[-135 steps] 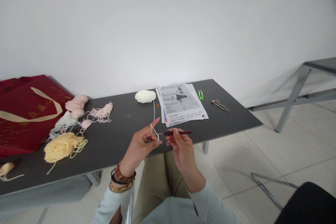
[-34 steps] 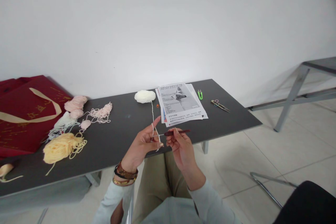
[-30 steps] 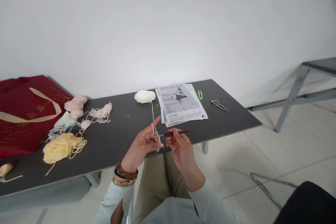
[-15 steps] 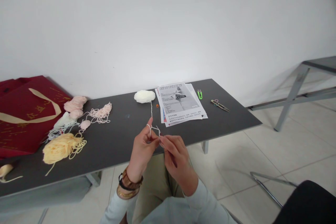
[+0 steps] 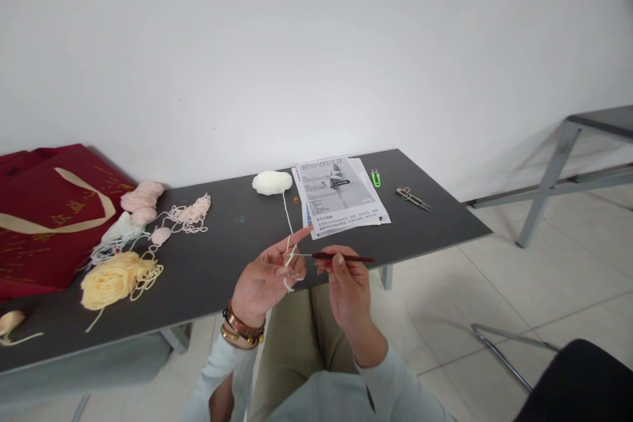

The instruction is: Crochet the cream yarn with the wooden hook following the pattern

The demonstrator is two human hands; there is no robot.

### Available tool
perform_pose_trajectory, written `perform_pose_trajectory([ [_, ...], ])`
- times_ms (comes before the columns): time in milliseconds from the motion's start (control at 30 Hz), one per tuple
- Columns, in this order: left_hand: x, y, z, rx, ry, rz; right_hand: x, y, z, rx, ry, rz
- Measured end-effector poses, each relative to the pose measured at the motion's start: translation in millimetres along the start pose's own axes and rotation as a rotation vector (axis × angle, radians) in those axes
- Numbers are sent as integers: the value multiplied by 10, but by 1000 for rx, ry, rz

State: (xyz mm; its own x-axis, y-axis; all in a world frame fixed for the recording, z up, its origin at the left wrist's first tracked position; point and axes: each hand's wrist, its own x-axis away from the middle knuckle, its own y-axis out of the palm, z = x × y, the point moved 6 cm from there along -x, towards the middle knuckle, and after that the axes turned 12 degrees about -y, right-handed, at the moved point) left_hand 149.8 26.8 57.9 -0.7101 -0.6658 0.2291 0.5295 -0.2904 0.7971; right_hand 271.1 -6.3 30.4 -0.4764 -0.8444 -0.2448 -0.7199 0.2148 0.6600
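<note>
White yarn (image 5: 287,212) runs from a white ball of yarn (image 5: 272,182) at the back of the table down to my left hand (image 5: 263,280). It loops over the stretched index finger, and the thumb and other fingers pinch it, with a short tail hanging below. In my right hand (image 5: 349,290) is a crochet hook (image 5: 345,257) with a dark red handle, held level between thumb and fingers. Its thin metal shaft points left and meets the yarn at my left fingers. Whether the tip is through a loop is too small to tell.
Printed sheets (image 5: 341,198) lie beyond my hands, with green thread snips (image 5: 376,177) and metal snips (image 5: 413,199) to their right. An orange bit (image 5: 296,200) sits beside them. Leftward are yellow yarn (image 5: 116,280), pink yarn (image 5: 142,201) and a red bag (image 5: 49,224).
My hands have moved apart from their close pinch. The left index finger now stretches to the right, and the crochet hook has come into sight in my right hand, its shaft at the yarn.
</note>
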Motion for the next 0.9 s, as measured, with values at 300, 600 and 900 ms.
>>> perform_pose_trajectory([
  [300,24,-4,35,38,-18,-18,-99,26,-83,-63,12,-7],
  [600,20,-78,89,21,21,-7,-124,30,13,-239,180,11],
  [900,-11,-159,92,-448,151,220,23,80,216,-311,469,92],
])
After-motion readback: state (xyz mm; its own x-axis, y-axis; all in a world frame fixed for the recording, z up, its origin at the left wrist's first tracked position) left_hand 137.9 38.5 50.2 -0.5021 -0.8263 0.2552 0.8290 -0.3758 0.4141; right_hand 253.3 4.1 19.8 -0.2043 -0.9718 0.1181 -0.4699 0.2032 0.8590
